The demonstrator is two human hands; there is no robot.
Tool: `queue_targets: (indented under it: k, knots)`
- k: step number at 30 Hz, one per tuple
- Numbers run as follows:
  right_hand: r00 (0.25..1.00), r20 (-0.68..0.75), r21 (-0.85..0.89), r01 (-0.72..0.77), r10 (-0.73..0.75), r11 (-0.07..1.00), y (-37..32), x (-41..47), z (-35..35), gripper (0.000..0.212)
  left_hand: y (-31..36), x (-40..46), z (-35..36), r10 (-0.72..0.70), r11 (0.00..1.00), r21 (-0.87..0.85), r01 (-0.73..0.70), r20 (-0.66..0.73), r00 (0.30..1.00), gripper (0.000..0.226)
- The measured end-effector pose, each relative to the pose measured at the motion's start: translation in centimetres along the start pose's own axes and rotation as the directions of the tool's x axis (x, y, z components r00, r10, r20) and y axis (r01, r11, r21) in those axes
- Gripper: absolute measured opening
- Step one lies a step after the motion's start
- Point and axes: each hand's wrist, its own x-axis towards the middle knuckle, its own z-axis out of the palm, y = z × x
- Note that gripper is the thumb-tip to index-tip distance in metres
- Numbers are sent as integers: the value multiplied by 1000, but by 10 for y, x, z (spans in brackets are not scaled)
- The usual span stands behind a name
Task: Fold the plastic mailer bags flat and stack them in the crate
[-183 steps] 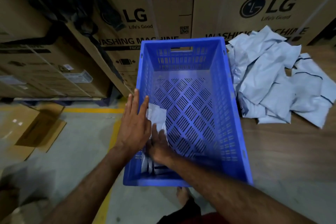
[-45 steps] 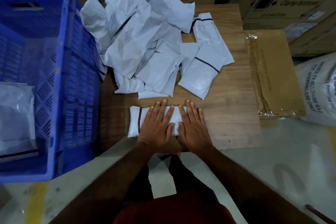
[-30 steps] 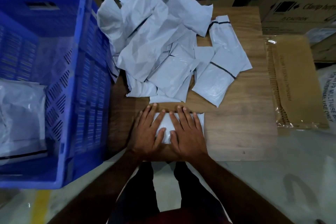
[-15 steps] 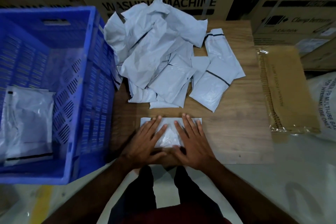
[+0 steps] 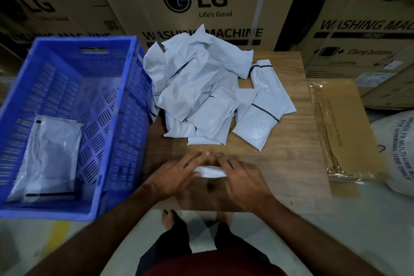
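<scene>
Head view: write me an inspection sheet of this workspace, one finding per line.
Surface: wooden board, low over a concrete floor.
Job's things: blue crate left of the board, folded mailers lying in it; loose mailer pile at the board's far side; one small folded mailer between both hands.
Clutter: flat cardboard pack in clear wrap and a printed white sack, right.
Hands: left hand and right hand on the mailer, blurred.
Cables: nothing seen.
Surroundings: washing machine cartons stacked behind.
</scene>
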Motion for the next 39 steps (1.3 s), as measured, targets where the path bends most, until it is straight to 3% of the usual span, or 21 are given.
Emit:
queue_targets:
  k: [3,5,9,14,27,30,34,39]
  knots:
    - [992,103,153,-85,70,985,11,16,-14,62,-5,8,-4,-163,986,-7,164,-191,968,43]
    - [995,19,135,-101,99,986,19,22,-10,59,-6,8,4,-261,961,6,277,-312,913,40]
    - [998,-54,94,17,-12,995,11,18,26,63,5,-2,43,-382,922,-73,381,-344,858,47]
    - [998,-9,79,63,-62,995,-9,17,72,67,6,3,79,-302,951,-9,308,-222,927,60]
    - [999,19,-7,40,-40,999,-8,26,89,69,5,8,92,-307,942,56,332,-264,915,63]
    - [998,-52,33,31,-29,999,-4,22,77,64,16,14,83,-340,928,45,369,-295,893,59]
    - [983,-135,73,-116,125,991,25,1,69,64,28,30,87,-234,961,91,263,-243,941,61]
    - [994,-51,52,-90,93,995,38,-4,81,66,25,35,102,-225,963,100,251,-215,950,64]
